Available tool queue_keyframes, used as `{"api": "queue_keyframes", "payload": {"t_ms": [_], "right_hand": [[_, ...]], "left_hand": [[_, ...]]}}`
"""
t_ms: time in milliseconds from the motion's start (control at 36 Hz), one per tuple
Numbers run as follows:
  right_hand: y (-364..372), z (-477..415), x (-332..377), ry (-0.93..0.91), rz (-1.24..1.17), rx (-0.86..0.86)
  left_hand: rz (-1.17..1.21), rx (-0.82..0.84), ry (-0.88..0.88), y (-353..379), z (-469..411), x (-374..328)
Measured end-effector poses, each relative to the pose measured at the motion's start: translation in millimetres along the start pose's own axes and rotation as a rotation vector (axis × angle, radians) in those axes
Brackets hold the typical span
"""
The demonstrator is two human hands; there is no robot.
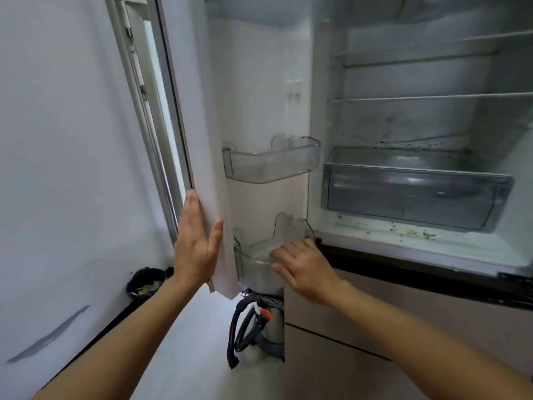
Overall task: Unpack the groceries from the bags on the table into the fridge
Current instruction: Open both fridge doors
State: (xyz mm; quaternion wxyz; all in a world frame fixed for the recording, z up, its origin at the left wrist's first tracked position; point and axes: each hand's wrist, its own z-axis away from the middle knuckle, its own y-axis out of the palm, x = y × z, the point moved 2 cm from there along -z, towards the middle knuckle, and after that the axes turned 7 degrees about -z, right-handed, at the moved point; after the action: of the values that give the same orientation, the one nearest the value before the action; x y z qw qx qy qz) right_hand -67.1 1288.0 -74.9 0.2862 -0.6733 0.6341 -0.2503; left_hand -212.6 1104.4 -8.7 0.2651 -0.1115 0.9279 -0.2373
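The fridge stands open in front of me, its door [202, 111] swung out to the left. My left hand [196, 243] lies flat with straight fingers against the door's outer edge, thumb on the inner face. My right hand [302, 267] rests on the rim of the lower clear door bin [253, 264], fingers slightly bent over it. An upper clear door bin [271, 163] holds nothing. Inside are bare shelves [427, 98] and a clear crisper drawer [415, 192]. No bags or groceries are in view.
A white wall [63, 140] runs close on the left. On the floor below the door stands a grey vacuum [259, 324] with a black hose, and a dark bin [147, 281] sits by the wall. Crumbs lie on the fridge floor [403, 232]. Lower drawers [375, 327] are closed.
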Motion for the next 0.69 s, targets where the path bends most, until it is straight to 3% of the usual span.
{"api": "queue_keyframes", "payload": {"t_ms": [139,472,583,694], "right_hand": [[27,-21,13,-0.058,-0.001,-0.08],[46,-36,28,-0.019,-0.005,0.05],[31,-32,22,0.059,-0.066,0.065],[-4,-14,-1,0.18,0.048,0.023]], "left_hand": [[0.005,0.004,-0.105,-2,-10,22],[-0.147,0.106,-0.136,-13,-31,49],[-0.21,-0.093,-0.082,-22,-28,29],[-0.088,-0.264,0.151,-40,-29,-20]]}}
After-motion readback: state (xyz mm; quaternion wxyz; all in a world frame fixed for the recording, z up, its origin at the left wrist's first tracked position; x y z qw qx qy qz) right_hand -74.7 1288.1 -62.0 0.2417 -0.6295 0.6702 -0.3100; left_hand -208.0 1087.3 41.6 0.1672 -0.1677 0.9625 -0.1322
